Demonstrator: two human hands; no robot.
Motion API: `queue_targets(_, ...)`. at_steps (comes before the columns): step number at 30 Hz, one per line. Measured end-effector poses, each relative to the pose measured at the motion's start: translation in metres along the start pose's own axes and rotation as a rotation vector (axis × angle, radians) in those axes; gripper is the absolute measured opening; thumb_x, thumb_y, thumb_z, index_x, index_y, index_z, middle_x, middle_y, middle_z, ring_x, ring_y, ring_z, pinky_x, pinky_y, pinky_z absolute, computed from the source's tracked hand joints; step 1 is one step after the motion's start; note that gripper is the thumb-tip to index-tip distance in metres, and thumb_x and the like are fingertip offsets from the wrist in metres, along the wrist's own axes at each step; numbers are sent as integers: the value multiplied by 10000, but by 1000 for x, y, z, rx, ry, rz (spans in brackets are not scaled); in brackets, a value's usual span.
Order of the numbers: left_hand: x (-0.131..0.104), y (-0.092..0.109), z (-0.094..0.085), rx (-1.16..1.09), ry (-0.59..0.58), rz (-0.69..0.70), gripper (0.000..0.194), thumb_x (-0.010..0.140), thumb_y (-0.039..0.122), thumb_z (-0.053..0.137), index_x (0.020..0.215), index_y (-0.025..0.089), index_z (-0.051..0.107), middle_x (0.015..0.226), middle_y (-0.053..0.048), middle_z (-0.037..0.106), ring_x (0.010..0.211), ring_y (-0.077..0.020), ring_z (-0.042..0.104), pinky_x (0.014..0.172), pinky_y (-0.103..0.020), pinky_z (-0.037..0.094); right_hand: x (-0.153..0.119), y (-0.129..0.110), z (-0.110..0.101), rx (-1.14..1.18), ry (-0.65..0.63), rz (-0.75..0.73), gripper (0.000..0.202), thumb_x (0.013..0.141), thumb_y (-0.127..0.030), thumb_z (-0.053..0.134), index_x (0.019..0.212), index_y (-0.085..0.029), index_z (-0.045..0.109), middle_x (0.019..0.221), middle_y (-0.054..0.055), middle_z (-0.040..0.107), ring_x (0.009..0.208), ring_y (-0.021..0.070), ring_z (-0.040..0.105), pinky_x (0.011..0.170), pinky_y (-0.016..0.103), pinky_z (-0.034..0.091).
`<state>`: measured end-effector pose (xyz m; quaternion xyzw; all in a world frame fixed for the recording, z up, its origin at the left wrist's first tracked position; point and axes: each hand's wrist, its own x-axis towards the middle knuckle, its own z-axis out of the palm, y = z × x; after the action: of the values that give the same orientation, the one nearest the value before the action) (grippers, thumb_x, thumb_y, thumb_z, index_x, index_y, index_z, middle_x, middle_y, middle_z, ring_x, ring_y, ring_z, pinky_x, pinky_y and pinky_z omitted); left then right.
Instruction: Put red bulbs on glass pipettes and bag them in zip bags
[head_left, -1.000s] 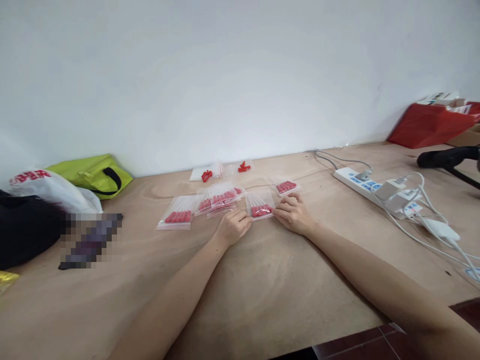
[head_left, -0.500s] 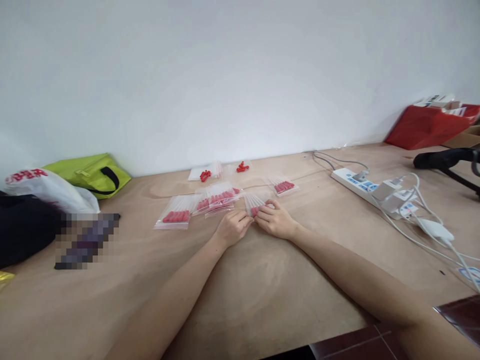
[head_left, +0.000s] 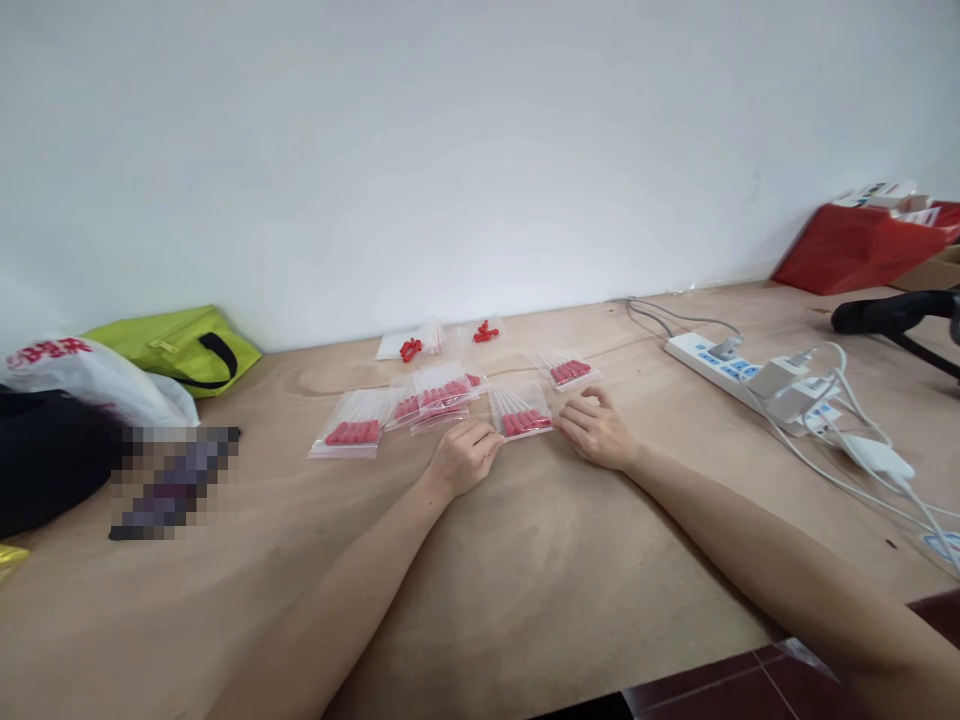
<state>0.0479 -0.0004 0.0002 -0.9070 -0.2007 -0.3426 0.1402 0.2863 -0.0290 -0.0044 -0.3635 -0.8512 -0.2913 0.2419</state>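
In front of me lies a clear zip-lock bag [head_left: 522, 406] holding several thin white sticks with red ends, its zip edge towards me. My left hand [head_left: 466, 457] pinches the bag's near left corner with closed fingers. At the near right corner is my right hand [head_left: 598, 430], thumb and index finger pressed together on the bag's edge. Similar filled bags lie around it: one bag [head_left: 354, 425] to the left, an overlapping pile [head_left: 442, 390] beside it, and another bag [head_left: 568, 368] behind to the right.
Small bags with loose red pieces [head_left: 411, 349] lie near the wall. On the right are a power strip [head_left: 709, 368] with chargers and cables, a red bag [head_left: 847, 250] and a black curved object [head_left: 885, 315]. A lime-green bag [head_left: 169, 345] and a white plastic bag [head_left: 105, 385] sit left.
My right hand has slid right along the bag's near edge, from beside my left hand to the right corner, uncovering the red ends. My left hand has stayed in place.
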Motion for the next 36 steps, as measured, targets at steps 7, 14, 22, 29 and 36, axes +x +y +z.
queue_targets(7, -2, 1, 0, -31, 13, -58, 235, 853, 188, 439, 671, 157, 583, 636, -30, 597, 603, -124, 543, 590, -247, 439, -5, 2, -1, 58, 9, 55, 240, 872, -272, 420, 766, -174, 612, 716, 35, 614, 679, 122, 516, 683, 284, 324)
queue_targets(14, 0, 0, -8, -37, 9, -136, 140, 799, 272, 528, 836, 180, 627, 822, -40, 660, 814, -171, 581, 765, -317, 437, 4, -13, 21, 421, 63, 205, 202, 846, -139, 377, 898, -191, 565, 949, 55, 620, 768, 114, 587, 644, 219, 444)
queue_targets(22, -12, -28, -15, 307, 9, -639, 456, 663, 135, 535, 1111, 206, 579, 1192, -89, 529, 1120, -286, 443, 940, -445, 351, 25, 15, 45, 598, 217, 383, 227, 768, -69, 354, 871, -210, 500, 1098, 93, 568, 1013, 169, 542, 839, 346, 460)
queue_targets(29, -24, -48, -10, 157, 25, -610, 255, 782, 176, 454, 936, 203, 656, 1000, -62, 621, 922, -202, 570, 842, -357, 462, -14, 66, 49, 527, 156, 566, 311, 658, -52, 388, 889, -202, 533, 1060, 84, 576, 958, 194, 557, 807, 366, 457)
queue_targets(36, -22, -46, -13, 160, 35, -554, 334, 697, 182, 546, 1023, 188, 617, 1075, -93, 578, 1004, -240, 537, 874, -381, 460, -15, 50, 29, 224, 109, 592, 279, 661, -151, 492, 915, -193, 599, 1030, 105, 555, 973, 260, 492, 813, 435, 350)
